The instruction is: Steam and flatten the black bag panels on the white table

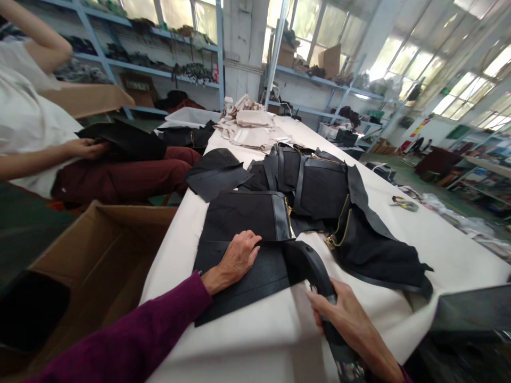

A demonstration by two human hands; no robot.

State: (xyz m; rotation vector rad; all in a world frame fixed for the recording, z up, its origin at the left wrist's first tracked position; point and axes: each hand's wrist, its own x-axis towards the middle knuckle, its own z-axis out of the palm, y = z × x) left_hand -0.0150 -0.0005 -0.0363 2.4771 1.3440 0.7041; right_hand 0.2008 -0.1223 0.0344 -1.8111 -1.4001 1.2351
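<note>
Right hand fingers wrapped round black strap; left hand fingers spread (flat) on leather panel.

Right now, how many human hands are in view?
3. The wearer's left hand lies flat on the black leather panel; the right hand grips a curved black strap; a co-worker's hand rests at upper left. Others may be hidden.
</note>
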